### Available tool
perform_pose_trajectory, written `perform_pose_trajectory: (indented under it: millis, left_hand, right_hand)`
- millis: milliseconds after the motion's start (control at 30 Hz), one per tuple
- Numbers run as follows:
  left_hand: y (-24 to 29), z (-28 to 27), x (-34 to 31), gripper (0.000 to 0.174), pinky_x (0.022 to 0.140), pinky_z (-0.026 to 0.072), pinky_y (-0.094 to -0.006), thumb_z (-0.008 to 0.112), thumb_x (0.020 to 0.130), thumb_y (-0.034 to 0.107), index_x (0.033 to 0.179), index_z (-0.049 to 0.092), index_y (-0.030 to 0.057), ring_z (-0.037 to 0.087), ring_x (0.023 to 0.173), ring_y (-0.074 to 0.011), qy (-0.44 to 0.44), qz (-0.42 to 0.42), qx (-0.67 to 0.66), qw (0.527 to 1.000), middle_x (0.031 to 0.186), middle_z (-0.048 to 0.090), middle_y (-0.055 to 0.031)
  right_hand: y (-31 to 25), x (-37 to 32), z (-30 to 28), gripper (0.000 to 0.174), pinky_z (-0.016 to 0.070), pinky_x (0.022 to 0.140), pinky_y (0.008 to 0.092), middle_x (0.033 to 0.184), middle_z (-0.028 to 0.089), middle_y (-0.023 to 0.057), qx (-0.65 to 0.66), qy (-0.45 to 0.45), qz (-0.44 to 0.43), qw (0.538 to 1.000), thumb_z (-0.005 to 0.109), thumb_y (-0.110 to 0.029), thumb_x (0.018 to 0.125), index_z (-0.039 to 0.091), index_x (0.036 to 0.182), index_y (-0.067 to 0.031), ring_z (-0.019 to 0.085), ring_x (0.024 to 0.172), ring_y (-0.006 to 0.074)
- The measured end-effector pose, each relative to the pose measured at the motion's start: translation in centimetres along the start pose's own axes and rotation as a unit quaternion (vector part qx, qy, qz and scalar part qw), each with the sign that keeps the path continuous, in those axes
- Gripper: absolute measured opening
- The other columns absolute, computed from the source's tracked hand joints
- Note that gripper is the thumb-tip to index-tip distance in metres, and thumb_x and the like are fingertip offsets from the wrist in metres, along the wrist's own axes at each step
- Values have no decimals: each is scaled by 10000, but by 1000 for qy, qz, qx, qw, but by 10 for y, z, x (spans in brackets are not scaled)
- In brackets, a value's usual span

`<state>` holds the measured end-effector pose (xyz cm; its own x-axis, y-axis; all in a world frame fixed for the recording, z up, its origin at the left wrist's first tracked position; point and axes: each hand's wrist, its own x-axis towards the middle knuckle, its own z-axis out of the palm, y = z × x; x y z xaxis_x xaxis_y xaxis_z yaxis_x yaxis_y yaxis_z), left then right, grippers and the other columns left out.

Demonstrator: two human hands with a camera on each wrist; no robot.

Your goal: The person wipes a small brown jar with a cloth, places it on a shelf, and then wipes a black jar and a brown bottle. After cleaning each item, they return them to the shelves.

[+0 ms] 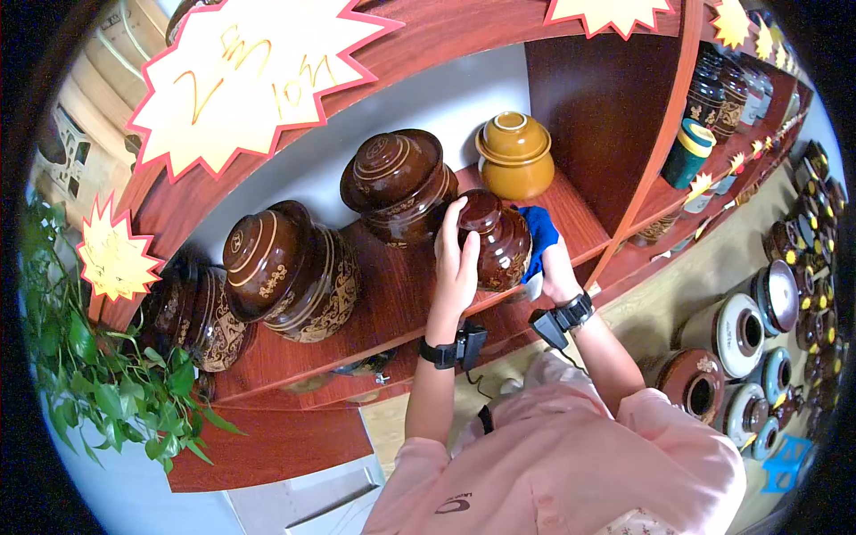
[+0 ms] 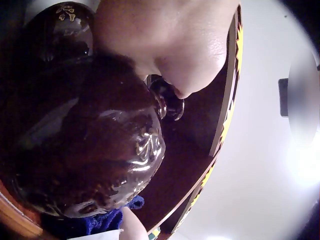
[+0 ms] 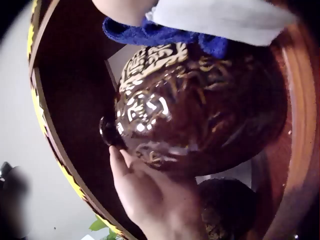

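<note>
A small glossy brown jar (image 1: pixel 496 242) with gold patterns stands at the front of a red-brown wooden shelf (image 1: pixel 392 294). My left hand (image 1: pixel 455 260) grips its left side, fingers curved up toward the lid. My right hand (image 1: pixel 555 272) holds a blue cloth (image 1: pixel 538 234) against the jar's right side. The left wrist view is filled by the jar (image 2: pixel 90 150) under my palm (image 2: pixel 165 40), with the cloth (image 2: pixel 107 220) showing below it. In the right wrist view the cloth (image 3: pixel 150 32) lies on top of the jar (image 3: pixel 200 105) and my left hand (image 3: pixel 150 195) is on its far side.
Three larger brown lidded jars (image 1: pixel 397 183) (image 1: pixel 287 267) (image 1: pixel 192 316) and a mustard-yellow jar (image 1: pixel 515 153) share the shelf. A shelf upright (image 1: pixel 655 134) stands just right of the cloth. Several more jars (image 1: pixel 740 330) sit lower right. A green plant (image 1: pixel 98 374) hangs at left.
</note>
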<state>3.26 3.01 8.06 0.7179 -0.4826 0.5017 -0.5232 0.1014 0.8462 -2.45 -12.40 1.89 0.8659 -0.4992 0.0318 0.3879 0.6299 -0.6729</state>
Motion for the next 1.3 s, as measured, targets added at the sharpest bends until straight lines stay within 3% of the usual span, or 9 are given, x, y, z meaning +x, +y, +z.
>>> perform_pose_trajectory:
  millis: [100,200,333,467,633,800,933,1133,1300]
  left_hand:
    - [-11,-3,0,466,1054,285,-331,372,988,115,1438,266,53,409,1181,-198,-15,29,41,999,1359,377,-107]
    - [-15,-4,0,473,1049,290,-333,376,987,122,1440,259,48,413,1173,-200,-26,21,20,999,1364,376,-108]
    - [-9,2,0,469,1088,276,-416,460,956,197,1374,376,3,409,1280,-333,15,20,16,1000,1377,436,-191]
    - [-14,3,0,478,1085,280,-418,480,945,189,1373,376,5,410,1278,-335,22,30,-2,999,1377,437,-191]
    - [-11,3,-1,512,1073,282,-362,441,949,88,1430,268,49,427,1211,-233,-3,34,80,996,1332,419,-153]
    - [-13,4,-1,535,1046,325,-363,490,929,70,1421,281,49,464,1167,-232,8,49,85,995,1302,446,-150]
    - [-13,5,0,556,1014,365,-355,527,905,27,1410,295,49,497,1124,-224,12,53,93,994,1273,470,-147]
    - [-12,6,1,583,964,410,-339,564,877,-15,1397,308,47,530,1060,-212,21,68,117,991,1213,506,-138]
    - [-14,5,0,593,964,410,-337,562,877,-19,1403,296,51,531,1059,-210,16,56,123,991,1210,508,-136]
  right_hand:
    - [-6,-3,4,341,395,1007,302,1225,594,69,-147,-28,-107,983,432,-203,1001,557,1239,7,546,1129,165]
    - [-25,-7,20,314,393,1014,332,1221,597,150,-362,-53,-199,909,470,-191,975,599,1175,13,556,1150,239]
    - [-50,-8,49,316,411,1003,375,1216,576,215,-533,-130,-283,787,505,-186,946,586,1175,15,553,1146,343]
    - [-50,12,44,328,419,991,374,1231,571,199,-543,-207,-299,757,497,-185,952,555,1220,-5,556,1142,335]
    - [-54,28,34,328,410,995,348,1217,593,146,-489,-248,-182,816,469,-196,979,545,1245,-19,560,1134,260]
    - [-47,38,19,359,398,1007,304,1230,589,73,-378,-261,-73,885,465,-207,996,510,1291,-5,531,1139,162]
    - [-41,31,20,342,417,993,299,1210,604,52,-275,-228,-61,932,464,-178,991,526,1282,-10,549,1108,134]
    - [-34,31,3,375,420,997,297,1233,587,57,-237,-179,28,954,456,-240,1002,510,1292,-10,547,1122,137]
    - [-16,30,-23,328,440,962,298,1161,637,89,-354,-122,-59,925,457,-125,973,541,1257,16,583,1067,159]
